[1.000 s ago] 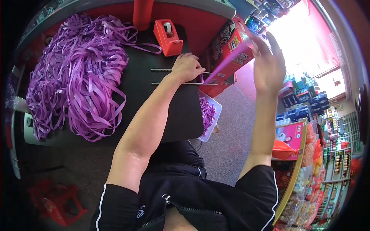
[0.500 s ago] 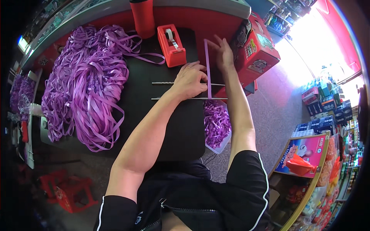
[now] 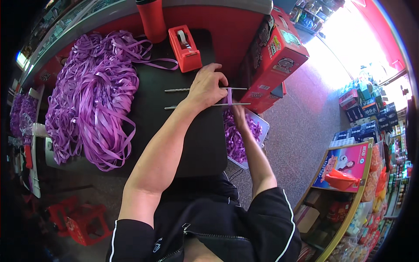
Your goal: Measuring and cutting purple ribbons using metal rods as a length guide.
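Two thin metal rods lie parallel across the black table [image 3: 192, 144] and stick out past its right edge: a far rod [image 3: 176, 90] and a near rod [image 3: 171, 107]. A short length of purple ribbon [image 3: 230, 97] spans them near their right ends. My left hand [image 3: 206, 87] is over the rods, its thumb and fingers pinched at the ribbon by the far rod. My right hand [image 3: 238, 117] is just below the near rod, beyond the table edge; motion smears its fingers. Under it sits a white plastic bin [image 3: 262, 126] with many purple ribbon pieces.
A large heap of purple ribbon [image 3: 94, 96] covers the table's left side. Behind my left hand stands a red tape dispenser [image 3: 185, 50], with a red tumbler [image 3: 152, 22] farther back. Red boxes [image 3: 279, 61] are at the right; a display shelf [image 3: 340, 196] stands lower right.
My right hand has dropped from above the rods to below the near one. The ribbon that stretched up beyond the rods now spans just the two rods. The view has shifted slightly.
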The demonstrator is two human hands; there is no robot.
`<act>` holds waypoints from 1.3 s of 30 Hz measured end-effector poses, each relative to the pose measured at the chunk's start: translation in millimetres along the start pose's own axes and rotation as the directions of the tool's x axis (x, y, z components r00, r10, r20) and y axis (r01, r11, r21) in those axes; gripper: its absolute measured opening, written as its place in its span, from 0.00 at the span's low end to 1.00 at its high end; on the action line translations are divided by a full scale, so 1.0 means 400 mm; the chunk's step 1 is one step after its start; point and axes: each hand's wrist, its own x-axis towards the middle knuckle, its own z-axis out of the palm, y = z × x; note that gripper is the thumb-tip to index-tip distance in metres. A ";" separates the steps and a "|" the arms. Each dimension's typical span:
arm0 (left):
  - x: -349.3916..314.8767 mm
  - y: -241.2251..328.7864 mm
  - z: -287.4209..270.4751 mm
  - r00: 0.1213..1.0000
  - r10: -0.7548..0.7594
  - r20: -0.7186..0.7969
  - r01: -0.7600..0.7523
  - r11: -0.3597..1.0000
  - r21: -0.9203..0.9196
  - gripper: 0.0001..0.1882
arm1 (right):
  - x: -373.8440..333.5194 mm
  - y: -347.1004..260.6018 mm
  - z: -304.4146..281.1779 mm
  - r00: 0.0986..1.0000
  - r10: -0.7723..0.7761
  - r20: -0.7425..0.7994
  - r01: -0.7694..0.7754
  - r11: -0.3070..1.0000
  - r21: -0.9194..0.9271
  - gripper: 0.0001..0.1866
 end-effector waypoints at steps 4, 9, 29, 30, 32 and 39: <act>-0.001 -0.003 0.002 1.000 0.025 0.001 -0.025 1.000 0.019 0.10 | -0.217 -0.244 -0.043 0.967 0.244 0.070 -0.254 0.927 0.278 0.25; 0.003 -0.001 0.010 0.999 0.039 0.038 -0.041 0.998 0.056 0.12 | -0.321 -0.464 -0.117 0.931 0.353 -0.092 -0.285 0.861 0.421 0.27; -0.007 -0.011 0.012 0.999 0.026 0.020 -0.027 0.998 0.050 0.13 | -0.121 -0.670 -0.235 0.956 -0.196 -0.219 0.238 0.954 0.182 0.25; -0.004 -0.009 0.010 0.998 0.021 0.052 -0.024 0.998 0.058 0.13 | -0.079 -0.685 -0.245 0.940 -0.227 -0.255 0.275 0.946 0.171 0.26; -0.004 -0.009 0.011 0.999 0.024 0.041 -0.027 0.998 0.053 0.13 | 0.006 -0.674 -0.258 0.931 -0.252 -0.265 0.311 0.927 0.210 0.28; -0.004 -0.006 0.009 0.998 0.060 -0.028 -0.059 0.997 0.046 0.13 | 0.312 -0.546 -0.263 0.988 -0.147 -0.045 0.149 0.847 0.510 0.27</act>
